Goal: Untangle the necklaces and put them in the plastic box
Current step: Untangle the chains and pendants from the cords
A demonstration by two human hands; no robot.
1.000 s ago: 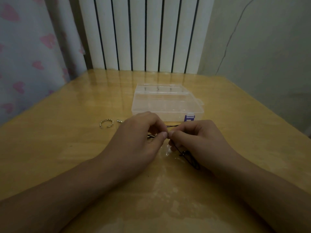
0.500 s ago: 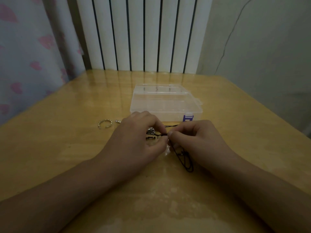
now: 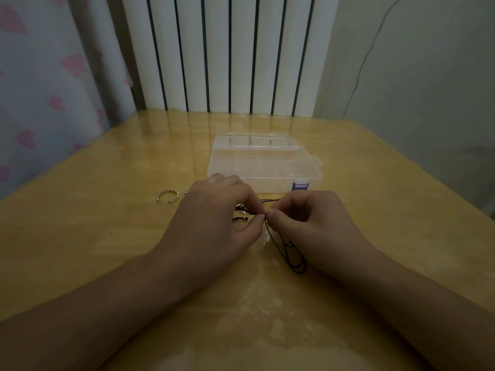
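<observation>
You have both hands close together over the middle of the table (image 3: pixel 80 250), fingertips nearly touching, because the knot you are working sits right between them. Your left hand (image 3: pixel 214 223) curls its thumb and forefinger into a pinch on the black cord of the necklaces (image 3: pixel 289 253), and your right hand (image 3: pixel 313 223) pinches the same cord just beside it; holding the cord at two neighbouring spots lets you pull a short stretch apart, which I judge is what loosening a tangle calls for. The other fingers of each hand are tucked in, out of the way.

From the pinch, the cord runs down toward the near edge and ends in a loose loop lying on the table under your right wrist, so the slack stays spread out and does not knot again. Small metal parts, probably pendants or clasps, show under your left fingers, too dim to tell which.

The plastic box (image 3: pixel 263 164) stands just beyond your hands, toward the far edge, its lid seemingly shut with the purple latch (image 3: pixel 300 186) facing you. A ring (image 3: pixel 167 196) lies near the left edge, apart from the work. Nothing appears to have gone into the box yet.
</observation>
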